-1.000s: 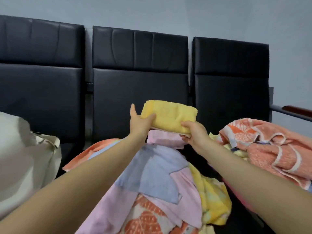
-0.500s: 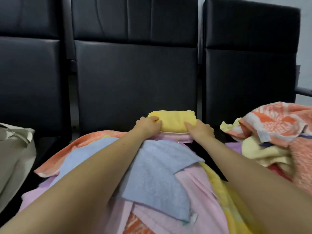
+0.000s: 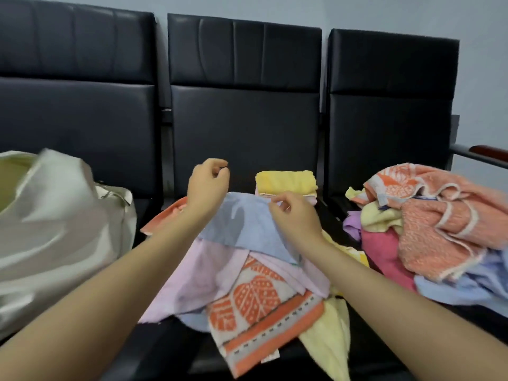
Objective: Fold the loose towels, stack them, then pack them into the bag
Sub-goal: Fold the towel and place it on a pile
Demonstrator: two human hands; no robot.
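Observation:
A folded yellow towel [image 3: 286,181] lies on a folded pink one at the back of the middle seat. In front of it is a loose heap: a blue towel [image 3: 244,224] on top, a pale pink towel [image 3: 198,279], an orange leaf-patterned towel [image 3: 255,306] and a pale yellow one [image 3: 330,336]. My right hand [image 3: 294,218] pinches the blue towel's upper right edge. My left hand [image 3: 209,185] hovers above the blue towel's left side, fingers loosely curled, holding nothing. The cream bag [image 3: 55,229] stands on the left seat.
A second heap of loose towels [image 3: 445,213], orange, yellow, magenta and blue, fills the right seat. Three black padded backrests [image 3: 244,119] stand behind. A wooden-topped armrest [image 3: 486,152] sticks out at far right.
Both hands let go of the folded yellow towel, which now rests on the stack, and drew back toward me. The right hand took the blue towel's edge. The view pulled back and shifted left.

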